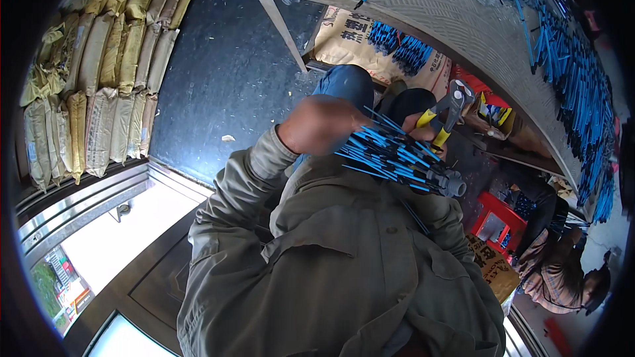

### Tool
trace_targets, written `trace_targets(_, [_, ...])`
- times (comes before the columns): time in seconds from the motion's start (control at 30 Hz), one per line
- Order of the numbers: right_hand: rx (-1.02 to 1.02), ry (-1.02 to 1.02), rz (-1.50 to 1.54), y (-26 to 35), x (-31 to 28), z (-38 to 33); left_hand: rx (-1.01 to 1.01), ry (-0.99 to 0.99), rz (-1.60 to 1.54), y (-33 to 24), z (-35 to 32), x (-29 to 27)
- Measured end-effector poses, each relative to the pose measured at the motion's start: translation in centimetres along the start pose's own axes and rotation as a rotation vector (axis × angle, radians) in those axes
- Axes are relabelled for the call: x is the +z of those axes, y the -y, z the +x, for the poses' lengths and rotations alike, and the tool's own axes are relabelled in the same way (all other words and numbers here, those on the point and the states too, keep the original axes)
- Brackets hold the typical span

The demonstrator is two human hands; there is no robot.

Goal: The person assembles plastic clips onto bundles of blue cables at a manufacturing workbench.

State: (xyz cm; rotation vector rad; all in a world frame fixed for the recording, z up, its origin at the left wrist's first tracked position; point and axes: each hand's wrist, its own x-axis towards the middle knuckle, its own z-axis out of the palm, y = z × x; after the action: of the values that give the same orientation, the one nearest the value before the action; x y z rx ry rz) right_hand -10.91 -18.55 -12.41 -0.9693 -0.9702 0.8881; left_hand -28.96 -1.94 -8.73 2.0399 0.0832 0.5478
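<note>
A bundle of thin blue plastic rods with black sections [390,155] lies across my front, over my lap. At its right end is a grey threaded plastic fitting [455,186]. My left hand [321,125] is closed and somewhat blurred at the bundle's upper left end. Its fingertips are pinched together beside the rod ends, and what they hold is too small to make out. Beyond the bundle, my right hand [410,127] is wrapped round the yellow handles of a pair of end-cutting pincers [456,102]. The pincers' metal head points up and away from the bundle.
A worktable [456,20] curves round ahead and right, with piles of blue rods [582,106] on it. Filled sacks [99,73] are stacked at the far left. A printed sack [337,36] lies under the table. To the right are a red crate [493,218] and a seated person [555,264].
</note>
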Motion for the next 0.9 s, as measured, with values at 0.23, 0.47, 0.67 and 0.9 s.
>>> trace_targets(0.23, [0.006,0.066,0.107,0.9,0.7,0.9,0.057,0.068,0.239,-1.9,-0.5,-3.2])
trace_targets(0.47, [-0.014,0.148,-0.083,2.5,1.9,0.6,0.103,0.052,0.034,-2.7,0.1,-1.2])
trace_targets(0.67, [0.025,0.238,-0.029,3.4,2.2,0.3,0.231,0.127,0.262,-3.4,-0.6,-1.1])
trace_targets(0.9, [0.166,0.278,0.169,3.4,1.7,-0.3,0.208,0.075,0.451,-2.9,-2.2,0.3])
